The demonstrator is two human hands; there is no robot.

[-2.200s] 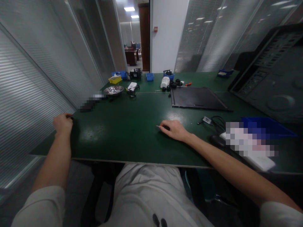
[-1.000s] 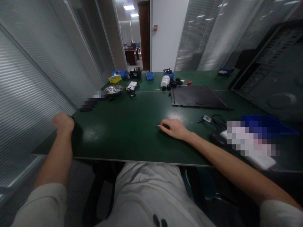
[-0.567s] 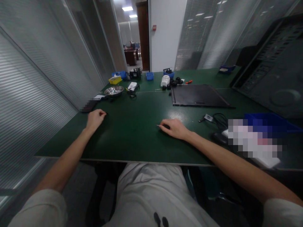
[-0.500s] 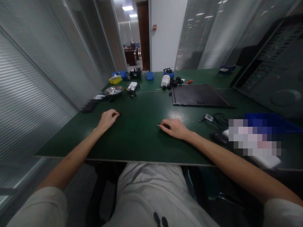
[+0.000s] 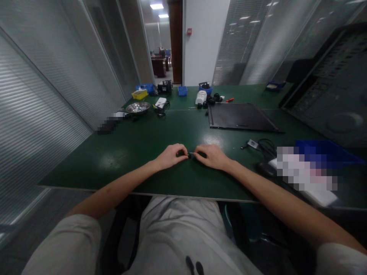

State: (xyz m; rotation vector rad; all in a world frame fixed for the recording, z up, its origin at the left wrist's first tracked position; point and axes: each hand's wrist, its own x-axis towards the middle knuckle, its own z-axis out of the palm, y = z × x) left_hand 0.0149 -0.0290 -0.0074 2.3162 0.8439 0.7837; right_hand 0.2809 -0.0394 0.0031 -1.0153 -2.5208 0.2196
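Note:
My left hand (image 5: 173,156) pinches a small dark piece (image 5: 189,156) between thumb and fingertips, low over the green table (image 5: 160,133). Facing it from the right, my right hand (image 5: 210,156) is closed in a pinch on a tiny, thin, light-coloured piece (image 5: 192,153). The two sets of fingertips are almost together, and the small pieces meet or overlap between them. Their exact shapes are too small to make out.
A black flat panel (image 5: 241,116) lies beyond my right hand. Farther back are a metal bowl (image 5: 138,108), a yellow tray (image 5: 139,94), a blue basket (image 5: 182,91) and a red screwdriver (image 5: 229,100). Cables (image 5: 266,147) and a mouse (image 5: 266,169) lie at the right.
My left hand has moved right and nearer to me, from the left part of the table to just beside my right hand, bringing the dark piece. My right hand has stayed in place.

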